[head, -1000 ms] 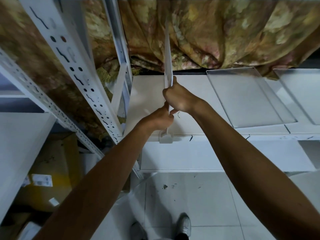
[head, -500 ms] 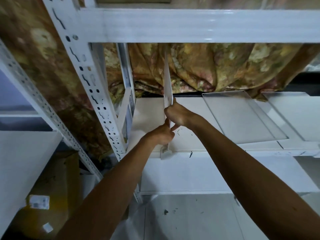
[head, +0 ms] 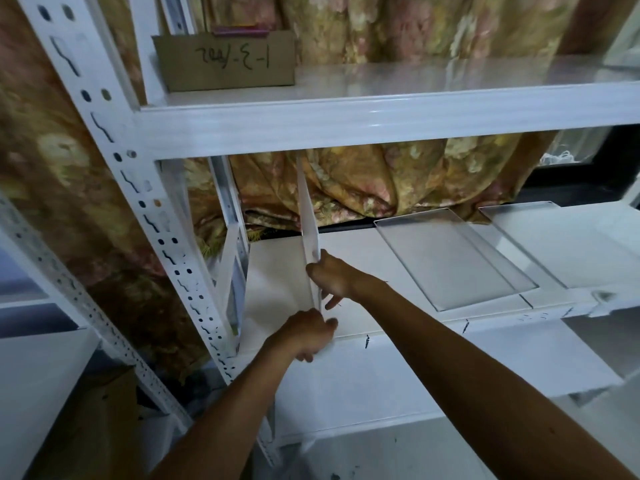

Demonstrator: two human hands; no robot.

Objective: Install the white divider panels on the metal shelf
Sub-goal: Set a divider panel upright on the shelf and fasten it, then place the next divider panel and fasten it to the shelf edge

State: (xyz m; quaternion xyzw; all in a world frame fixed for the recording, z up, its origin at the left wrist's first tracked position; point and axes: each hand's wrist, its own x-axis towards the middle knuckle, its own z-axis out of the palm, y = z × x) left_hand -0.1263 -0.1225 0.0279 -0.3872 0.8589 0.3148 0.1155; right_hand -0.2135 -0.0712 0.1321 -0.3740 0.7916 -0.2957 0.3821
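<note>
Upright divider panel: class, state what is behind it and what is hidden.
Behind the upright divider panel hangs a floral cloth. The left hand covers its lower front corner; the seating there is hidden.

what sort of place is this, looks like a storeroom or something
Most likely a storeroom or stockroom: white slotted metal shelving, a hand-marked cardboard box on the upper shelf, and a white divider panel standing upright on the shelf below, with floral cloth hanging behind.
</note>
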